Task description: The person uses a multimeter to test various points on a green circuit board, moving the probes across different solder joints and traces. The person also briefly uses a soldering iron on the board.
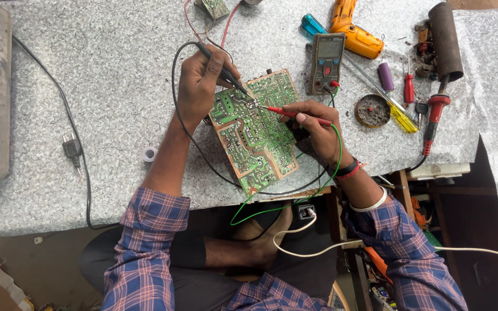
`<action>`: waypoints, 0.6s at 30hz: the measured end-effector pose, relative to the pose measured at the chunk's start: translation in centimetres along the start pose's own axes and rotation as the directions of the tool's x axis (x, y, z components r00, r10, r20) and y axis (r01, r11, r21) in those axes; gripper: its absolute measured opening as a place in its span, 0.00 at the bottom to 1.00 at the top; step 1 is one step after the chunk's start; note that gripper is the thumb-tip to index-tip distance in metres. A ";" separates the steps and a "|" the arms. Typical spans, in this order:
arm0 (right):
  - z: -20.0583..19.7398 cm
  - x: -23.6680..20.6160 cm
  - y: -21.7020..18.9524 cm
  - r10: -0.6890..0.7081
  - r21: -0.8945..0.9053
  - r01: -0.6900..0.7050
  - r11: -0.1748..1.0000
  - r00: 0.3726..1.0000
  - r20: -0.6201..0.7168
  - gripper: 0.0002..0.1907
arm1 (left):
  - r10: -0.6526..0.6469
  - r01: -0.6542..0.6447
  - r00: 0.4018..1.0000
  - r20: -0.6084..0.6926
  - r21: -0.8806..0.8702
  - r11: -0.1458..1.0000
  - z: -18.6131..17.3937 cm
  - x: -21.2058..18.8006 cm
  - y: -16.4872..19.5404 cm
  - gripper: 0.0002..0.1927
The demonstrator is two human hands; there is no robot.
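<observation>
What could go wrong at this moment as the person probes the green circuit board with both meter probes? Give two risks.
The red probe and black probe tips sit close together over dense solder tracks on the circuit board; a slip might bridge neighbouring joints. The board lies partly over the table edge, steadied only by the left hand and right hand, so it could tip.

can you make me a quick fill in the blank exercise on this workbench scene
1. The left hand holds the probe with the ____ handle.
2. The right hand holds the red probe, whose lead is ____.
3. Both probe tips touch the ____ circuit board.
4. Behind the board lies a multimeter, and behind that an ____ drill.

Missing words: black; green; green; orange
</observation>
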State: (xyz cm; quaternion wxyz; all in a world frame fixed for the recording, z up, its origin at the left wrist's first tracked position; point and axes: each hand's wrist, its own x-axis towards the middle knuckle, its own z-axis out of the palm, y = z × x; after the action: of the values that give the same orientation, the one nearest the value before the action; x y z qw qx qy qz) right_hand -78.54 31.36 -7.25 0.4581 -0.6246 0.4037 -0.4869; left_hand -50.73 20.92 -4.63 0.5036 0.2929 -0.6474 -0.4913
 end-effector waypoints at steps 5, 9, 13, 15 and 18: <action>0.6 0.1 -0.1 -0.004 0.007 0.004 1.000 1.000 0.002 0.17 | -0.007 0.007 1.000 -0.010 0.006 1.000 -0.3 -0.4 0.2 0.18; 0.2 0.3 -0.2 -0.004 0.003 0.004 1.000 1.000 0.000 0.17 | -0.004 0.004 1.000 -0.012 0.009 1.000 -0.2 0.1 0.4 0.18; -1.8 0.5 -0.3 0.004 0.000 -0.004 1.000 1.000 -0.004 0.17 | 0.004 -0.004 1.000 -0.003 -0.005 1.000 1.5 1.3 -0.1 0.18; -2.6 0.7 -0.2 0.008 -0.003 -0.008 1.000 1.000 -0.005 0.17 | 0.006 -0.006 1.000 0.001 -0.017 1.000 2.0 1.9 -0.3 0.18; -3.0 1.1 0.0 -0.027 0.011 0.027 1.000 1.000 0.004 0.17 | 0.006 -0.006 1.000 -0.003 -0.010 1.000 2.1 2.5 -0.6 0.18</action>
State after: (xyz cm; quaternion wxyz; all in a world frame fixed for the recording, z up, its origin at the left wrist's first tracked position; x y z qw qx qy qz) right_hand -81.26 29.77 -6.63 0.4558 -0.6286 0.3917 -0.4937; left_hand -53.59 19.26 -4.30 0.5074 0.2893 -0.6450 -0.4928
